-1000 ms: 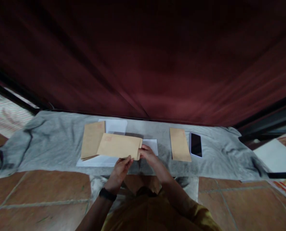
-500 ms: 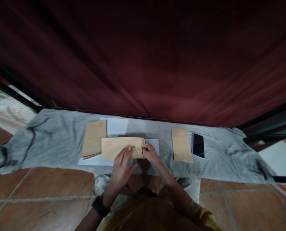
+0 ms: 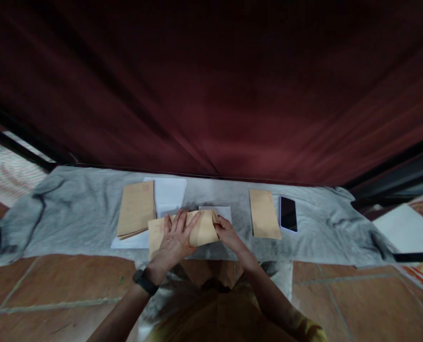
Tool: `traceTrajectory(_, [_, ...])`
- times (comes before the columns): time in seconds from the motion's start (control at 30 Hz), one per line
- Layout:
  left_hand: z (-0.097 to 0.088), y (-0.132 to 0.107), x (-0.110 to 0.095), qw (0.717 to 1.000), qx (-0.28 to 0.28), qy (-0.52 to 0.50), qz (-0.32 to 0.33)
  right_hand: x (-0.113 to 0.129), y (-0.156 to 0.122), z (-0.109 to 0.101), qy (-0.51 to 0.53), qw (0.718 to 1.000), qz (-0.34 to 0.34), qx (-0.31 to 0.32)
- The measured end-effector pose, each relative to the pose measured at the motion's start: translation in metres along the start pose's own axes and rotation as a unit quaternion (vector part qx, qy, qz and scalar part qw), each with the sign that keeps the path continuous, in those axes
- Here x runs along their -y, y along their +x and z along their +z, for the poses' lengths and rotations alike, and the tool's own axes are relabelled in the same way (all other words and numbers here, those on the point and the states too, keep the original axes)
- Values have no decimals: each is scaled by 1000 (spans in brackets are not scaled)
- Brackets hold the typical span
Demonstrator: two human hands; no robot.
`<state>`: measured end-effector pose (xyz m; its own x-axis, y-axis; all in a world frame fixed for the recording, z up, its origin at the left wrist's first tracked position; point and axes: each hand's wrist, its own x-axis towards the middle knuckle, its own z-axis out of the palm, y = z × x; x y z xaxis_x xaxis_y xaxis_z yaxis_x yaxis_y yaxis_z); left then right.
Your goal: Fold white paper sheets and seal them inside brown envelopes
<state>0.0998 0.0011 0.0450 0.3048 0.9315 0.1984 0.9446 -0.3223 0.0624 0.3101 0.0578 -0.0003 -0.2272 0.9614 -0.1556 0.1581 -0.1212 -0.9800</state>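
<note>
The left hand (image 3: 175,237), wearing a dark watch (image 3: 145,281), is spreading its fingers wide and pressing on a brown envelope (image 3: 203,229), its palm resting on the paper rather than gripping it. The right hand (image 3: 227,232) is reaching its curled fingers into the envelope's gaping right end; whether it is pinching anything there, I cannot tell. The envelope is lying in front of the person on a grey cloth (image 3: 325,223), its left end showing faint reddish print, partly covered by the fingers and too blurred to read. Just left of it, a stack of brown envelopes (image 3: 136,206) is bearing a small reddish mark at its upper right corner, also illegible, and is overlapping white sheets (image 3: 170,190). Farther right, a single envelope (image 3: 265,213) is lying beside a dark-screened phone (image 3: 288,213).
</note>
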Motion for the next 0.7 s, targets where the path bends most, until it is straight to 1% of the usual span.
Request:
traceTrajectory(0.1, [3,-6,-4,1000,-10,-3,3,-4,-2,-1,38,999,27,-3])
traceTrajectory(0.23, [14,-14,-4,1000,-3,-18,-10,-7,-5,-1,40,999,30,-8])
traceTrajectory(0.27, [17,-16,-4,1000,-1,-21,-12,-7,-7,-1,20,999,20,-23])
traceTrajectory(0.33, [21,-16,-4,1000,1,-23,-13,-6,-10,-2,-59,995,-15,-78])
traceTrajectory(0.4, [22,-15,-5,1000,2,-20,-9,-3,-15,-4,-182,972,-66,-132])
traceTrajectory(0.43, [22,-15,-6,1000,1,-18,-7,-1,-18,-6,-243,955,-89,-142])
traceTrajectory(0.47, [22,-14,-6,1000,0,-17,-6,1,-21,-8,-298,939,-106,-137])
traceTrajectory(0.5, [21,-13,-6,1000,-1,-16,-4,4,-23,-9,-342,925,-117,-119])
traceTrajectory(0.57, [20,-11,-7,1000,-1,-17,1,7,-26,-12,-389,911,-114,-71])
traceTrajectory(0.63, [18,-10,-6,1000,4,-18,13,10,-26,-15,-381,919,-94,-33])
traceTrajectory(0.7, [17,-9,-5,999,6,-17,27,11,-25,-17,-317,945,-75,-15])
